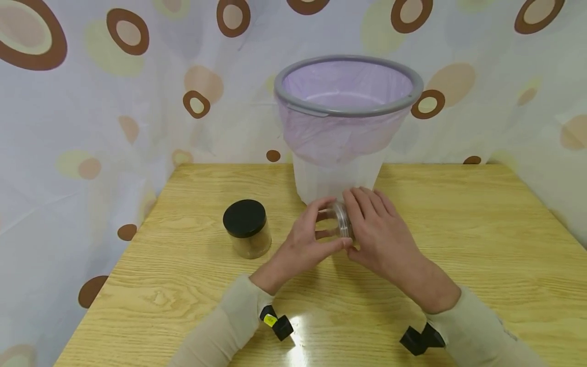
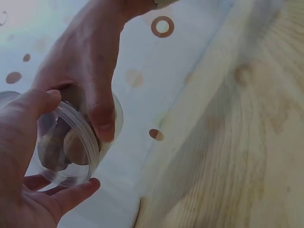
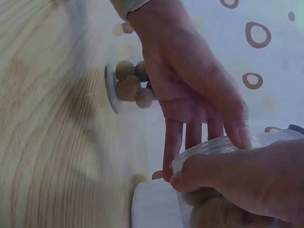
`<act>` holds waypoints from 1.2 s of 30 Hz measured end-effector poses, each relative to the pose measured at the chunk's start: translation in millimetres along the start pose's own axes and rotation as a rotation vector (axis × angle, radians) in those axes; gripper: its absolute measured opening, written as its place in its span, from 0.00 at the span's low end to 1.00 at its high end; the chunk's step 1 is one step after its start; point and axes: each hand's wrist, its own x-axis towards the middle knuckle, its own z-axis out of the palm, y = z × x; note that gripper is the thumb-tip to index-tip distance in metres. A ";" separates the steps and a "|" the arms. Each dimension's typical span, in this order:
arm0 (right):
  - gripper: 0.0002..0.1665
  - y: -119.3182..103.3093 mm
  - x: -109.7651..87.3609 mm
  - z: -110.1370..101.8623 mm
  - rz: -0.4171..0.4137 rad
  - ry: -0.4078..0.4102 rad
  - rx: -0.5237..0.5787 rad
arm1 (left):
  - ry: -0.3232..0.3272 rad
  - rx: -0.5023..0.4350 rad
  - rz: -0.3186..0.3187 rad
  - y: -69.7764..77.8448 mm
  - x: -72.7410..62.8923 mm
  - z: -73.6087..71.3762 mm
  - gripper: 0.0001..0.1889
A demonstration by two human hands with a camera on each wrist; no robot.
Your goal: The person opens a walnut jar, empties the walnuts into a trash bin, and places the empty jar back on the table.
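Near the front of the bin, my left hand [image 1: 300, 242] grips a clear jar [image 1: 335, 224] tipped on its side, thumb below and fingers above. My right hand [image 1: 382, 232] holds the jar's ridged end, its thumb and fingers spread around the rim in the left wrist view. Whether a clear lid sits there I cannot tell. Round brown balls [image 3: 216, 211] show inside the jar in the right wrist view. To the left, a second jar with a black lid [image 1: 244, 218] stands upright on the table; brown balls [image 3: 128, 88] show through it.
A white bin [image 1: 337, 178] with a grey rim and a purple liner bag stands behind my hands. The wooden table [image 1: 477, 229] meets a cloth [image 1: 160, 92] patterned with brown ovals at its back and left. Black wrist straps sit on both sleeves.
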 end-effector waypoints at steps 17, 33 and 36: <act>0.60 0.7 -9.4 1.7 0.009 -0.010 0.013 | -0.051 0.319 0.219 -1.7 0.3 5.4 0.46; 0.52 -0.9 -7.9 -2.9 0.017 -0.021 0.020 | -0.064 0.343 0.252 0.9 -2.8 0.2 0.43; 0.52 -0.9 -8.0 -3.0 0.018 -0.017 0.023 | -0.065 0.342 0.248 1.7 -2.6 -0.1 0.43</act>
